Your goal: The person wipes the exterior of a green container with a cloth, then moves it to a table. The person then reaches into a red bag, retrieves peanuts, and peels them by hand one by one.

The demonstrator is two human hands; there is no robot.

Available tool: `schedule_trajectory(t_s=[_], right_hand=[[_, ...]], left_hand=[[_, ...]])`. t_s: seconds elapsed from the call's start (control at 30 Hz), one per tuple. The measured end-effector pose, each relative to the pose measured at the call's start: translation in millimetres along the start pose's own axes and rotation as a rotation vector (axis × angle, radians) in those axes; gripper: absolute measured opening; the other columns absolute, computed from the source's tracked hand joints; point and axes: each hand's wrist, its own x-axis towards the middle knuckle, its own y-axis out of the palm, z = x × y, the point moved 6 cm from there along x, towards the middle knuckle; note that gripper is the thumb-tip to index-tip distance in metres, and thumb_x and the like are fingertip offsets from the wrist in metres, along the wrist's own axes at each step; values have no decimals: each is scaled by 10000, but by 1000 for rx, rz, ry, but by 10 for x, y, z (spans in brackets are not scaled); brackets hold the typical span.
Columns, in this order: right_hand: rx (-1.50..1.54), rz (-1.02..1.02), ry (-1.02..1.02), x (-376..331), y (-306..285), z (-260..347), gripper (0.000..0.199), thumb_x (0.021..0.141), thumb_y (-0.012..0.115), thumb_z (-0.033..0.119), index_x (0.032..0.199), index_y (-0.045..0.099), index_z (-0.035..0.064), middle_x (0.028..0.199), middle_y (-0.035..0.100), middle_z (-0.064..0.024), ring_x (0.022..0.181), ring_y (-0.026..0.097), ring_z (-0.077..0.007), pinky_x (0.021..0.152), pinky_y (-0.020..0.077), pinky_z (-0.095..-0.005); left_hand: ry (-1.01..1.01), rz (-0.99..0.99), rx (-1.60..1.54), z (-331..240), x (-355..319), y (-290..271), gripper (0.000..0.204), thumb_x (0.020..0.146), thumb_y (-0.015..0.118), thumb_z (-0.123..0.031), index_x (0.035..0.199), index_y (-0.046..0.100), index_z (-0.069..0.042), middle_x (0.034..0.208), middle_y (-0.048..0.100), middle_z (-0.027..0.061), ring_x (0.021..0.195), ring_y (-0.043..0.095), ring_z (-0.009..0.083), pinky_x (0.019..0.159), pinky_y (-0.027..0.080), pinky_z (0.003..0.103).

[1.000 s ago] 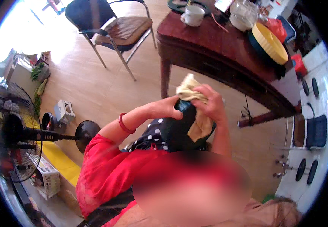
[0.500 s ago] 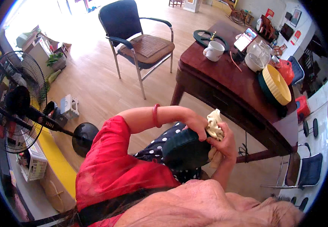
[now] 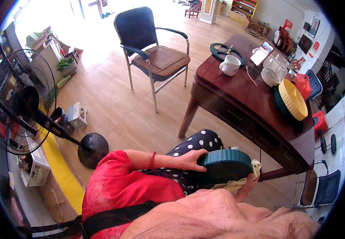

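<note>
The left hand (image 3: 191,160) gripped the near rim of a round teal dish (image 3: 225,166) held over the lap. At its four o'clock the right hand (image 3: 247,186), mostly hidden, pressed a pale cloth (image 3: 242,180) against the dish's underside. Toward one o'clock stood a dark wooden table (image 3: 244,93) bearing a yellow dish (image 3: 294,99) and white mug (image 3: 230,64). At eleven o'clock stood a blue chair (image 3: 152,51).
</note>
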Motion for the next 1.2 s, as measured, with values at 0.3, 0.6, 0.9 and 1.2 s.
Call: schedule_trajectory(t_s=[0.3, 0.6, 0.9, 1.2], right_hand=[[-104, 226, -317, -104, 393, 485, 717, 738, 663, 96, 1349, 307, -20, 1217, 465, -120, 1044, 483, -206, 887, 413, -291], [-224, 434, -348, -451, 989, 808, 699, 646, 680, 48, 1282, 399, -17, 1129, 506, -106, 942, 530, -185, 726, 485, -275], [-569, 763, -887, -1332, 1665, 1826, 535, 599, 814, 298, 1013, 568, 64, 1057, 531, -194, 889, 558, -350, 743, 463, -405], [-155, 639, -199, -997, 1114, 495, 567, 640, 783, 145, 1121, 509, 21, 1018, 573, -91, 901, 563, -212, 767, 470, -308]], left_hand=[[135, -258, -83, -567, 95, -572, 525, 611, 758, -242, 999, 525, 24, 832, 546, 99, 807, 523, 155, 728, 439, 298], [185, -192, 211, -1098, -153, -875, 541, 593, 762, -266, 1015, 553, 0, 799, 594, 149, 749, 603, 234, 679, 475, 331], [178, -20, 481, -1358, -30, -668, 526, 582, 739, -310, 1006, 581, -43, 780, 619, 189, 766, 608, 367, 674, 490, 419], [4, 154, 456, -1250, -15, -863, 521, 558, 736, -316, 992, 615, -56, 821, 641, 169, 798, 624, 329, 705, 494, 395]])
